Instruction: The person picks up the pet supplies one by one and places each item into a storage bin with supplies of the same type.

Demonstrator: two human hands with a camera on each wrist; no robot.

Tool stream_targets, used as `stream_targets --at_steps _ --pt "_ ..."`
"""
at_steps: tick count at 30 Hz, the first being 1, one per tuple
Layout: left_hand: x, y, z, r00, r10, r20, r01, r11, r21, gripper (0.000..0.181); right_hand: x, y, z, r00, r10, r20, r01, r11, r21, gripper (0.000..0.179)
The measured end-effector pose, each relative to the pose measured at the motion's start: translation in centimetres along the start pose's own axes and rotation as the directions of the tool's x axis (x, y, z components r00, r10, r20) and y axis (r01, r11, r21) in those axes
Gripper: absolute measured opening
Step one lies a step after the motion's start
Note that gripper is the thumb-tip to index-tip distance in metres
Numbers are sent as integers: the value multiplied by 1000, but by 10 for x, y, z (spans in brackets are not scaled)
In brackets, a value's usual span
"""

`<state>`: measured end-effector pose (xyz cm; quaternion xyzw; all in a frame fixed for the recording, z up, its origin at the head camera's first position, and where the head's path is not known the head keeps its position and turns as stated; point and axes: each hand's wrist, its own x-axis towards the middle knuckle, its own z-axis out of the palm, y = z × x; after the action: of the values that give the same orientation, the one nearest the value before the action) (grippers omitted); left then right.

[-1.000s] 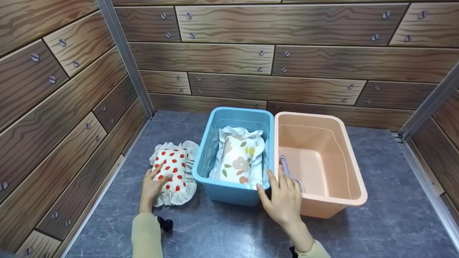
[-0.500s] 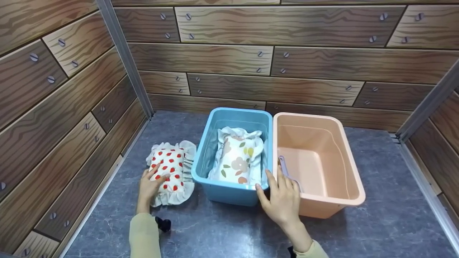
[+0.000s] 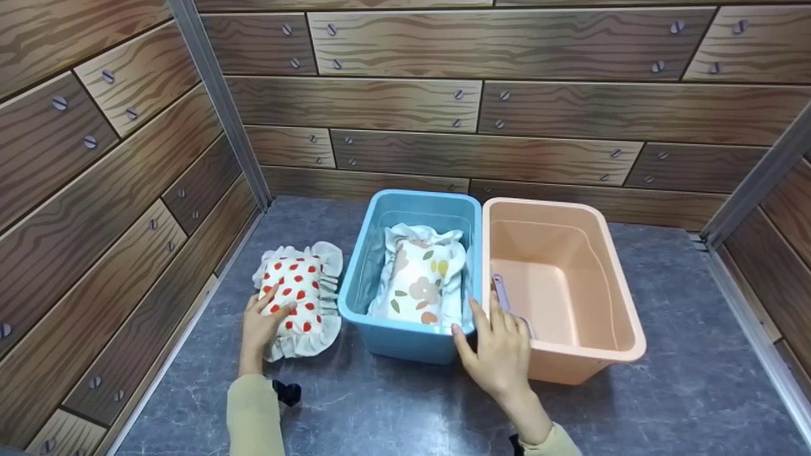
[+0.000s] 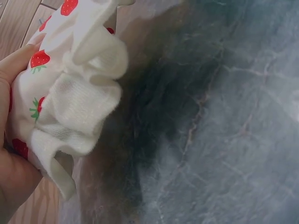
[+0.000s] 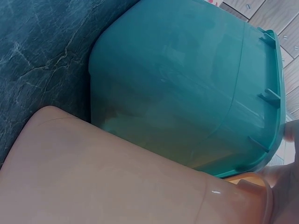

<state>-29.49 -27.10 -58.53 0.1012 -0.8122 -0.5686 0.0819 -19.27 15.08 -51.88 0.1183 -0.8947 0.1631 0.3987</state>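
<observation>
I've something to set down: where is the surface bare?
The dark surface shows bare right of the peach tub, up to the right wall, and before the blue tub, between the sleeves. It's crowded left of the blue tub, with the strawberry pillow and left hand, and between the tubs, under the right hand.

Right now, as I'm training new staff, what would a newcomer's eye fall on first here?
Probably the blue bin and the peach bin, side by side near the middle, with a flowered pillow in the blue one. Next, the strawberry pillow to their left, bright red on white, gripped by the left hand. The right hand rests where the bins meet.
</observation>
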Motion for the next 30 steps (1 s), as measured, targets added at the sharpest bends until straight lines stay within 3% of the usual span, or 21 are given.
stream_targets --at_steps 13,21,30 --pt "0 10 -4 1000 21 -8 -21 1000 5 68 0 2 2 999 -14 -31 14 1000 -8 66" --pt "1 13 -3 998 35 -48 -36 999 -15 68 0 2 2 1000 -6 -31 5 1000 -18 67" --pt "2 22 -8 999 47 -12 -47 999 21 68 1 1 1 1000 -2 -17 2 1000 -10 66"
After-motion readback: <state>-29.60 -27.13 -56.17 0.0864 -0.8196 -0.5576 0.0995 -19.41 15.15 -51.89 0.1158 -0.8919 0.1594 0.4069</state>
